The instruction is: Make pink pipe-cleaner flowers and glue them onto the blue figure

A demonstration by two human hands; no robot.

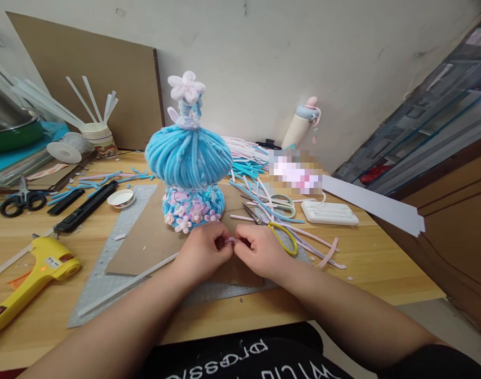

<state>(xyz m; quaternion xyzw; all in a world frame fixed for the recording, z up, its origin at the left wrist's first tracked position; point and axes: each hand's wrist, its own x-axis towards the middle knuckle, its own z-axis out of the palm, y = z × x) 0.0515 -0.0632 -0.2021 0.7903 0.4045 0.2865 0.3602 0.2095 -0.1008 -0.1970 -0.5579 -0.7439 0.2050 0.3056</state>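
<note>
My left hand (pixel 208 247) and my right hand (pixel 259 250) meet just in front of the blue craft piece, fingers pinched. Between them is a short light-purple pipe cleaner (pixel 230 240), mostly hidden by the fingers. Behind the hands stands the blue pipe-cleaner craft (pixel 188 158), a round domed top over a base covered with small pink flowers (pixel 183 223). A larger pale pink flower (pixel 187 87) tops it. The craft rests on a brown cardboard sheet (pixel 133 252) laid over a grey cutting mat (pixel 94 295).
At left lie a yellow glue gun (pixel 46 263), black scissors (pixel 22 200) and a black cutter (pixel 86 208). Yellow-handled scissors (pixel 285 239) and loose pipe cleaners (pixel 327 252) are beside my right hand. A white power strip (pixel 330 212) and a bottle (pixel 299 126) stand farther right.
</note>
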